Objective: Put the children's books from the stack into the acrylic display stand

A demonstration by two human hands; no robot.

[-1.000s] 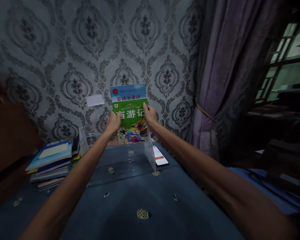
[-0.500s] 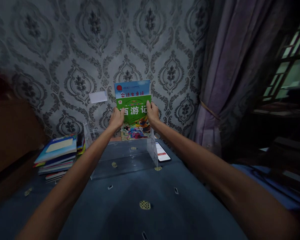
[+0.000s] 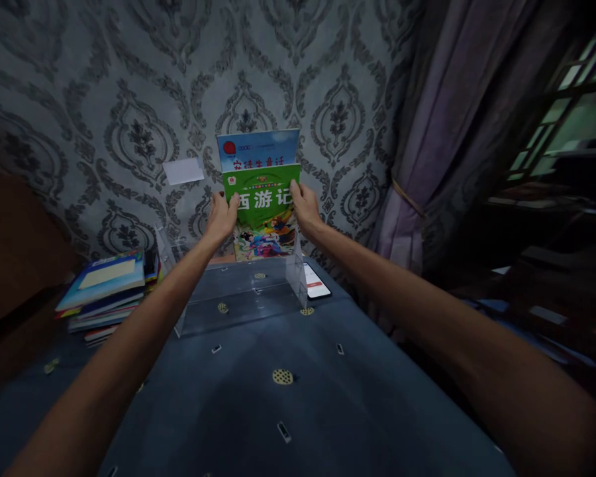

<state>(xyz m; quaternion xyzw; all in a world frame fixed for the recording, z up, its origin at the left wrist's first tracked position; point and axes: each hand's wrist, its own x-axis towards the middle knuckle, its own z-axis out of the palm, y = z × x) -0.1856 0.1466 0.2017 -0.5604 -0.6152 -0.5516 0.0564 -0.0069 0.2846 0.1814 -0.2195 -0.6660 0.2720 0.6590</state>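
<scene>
A green picture book (image 3: pixel 263 213) with large white characters stands upright at the back of a clear acrylic rack (image 3: pixel 238 301). My left hand (image 3: pixel 221 217) grips its left edge and my right hand (image 3: pixel 305 209) grips its right edge. Right behind it stands a blue-topped book (image 3: pixel 257 149), its upper part showing above the green one, against the patterned wall.
A stack of several books (image 3: pixel 106 291) lies to the left of the rack. A phone (image 3: pixel 315 285) with a lit screen lies just right of the rack. The blue patterned cloth (image 3: pixel 278 397) covers the table. A purple curtain (image 3: pixel 427 146) hangs at the right, with a window (image 3: pixel 556 112) beyond it.
Both hands keep their hold on the green book. It sits a little higher in the frame, and the view has tipped down slightly so the whole scene has shifted upward.
</scene>
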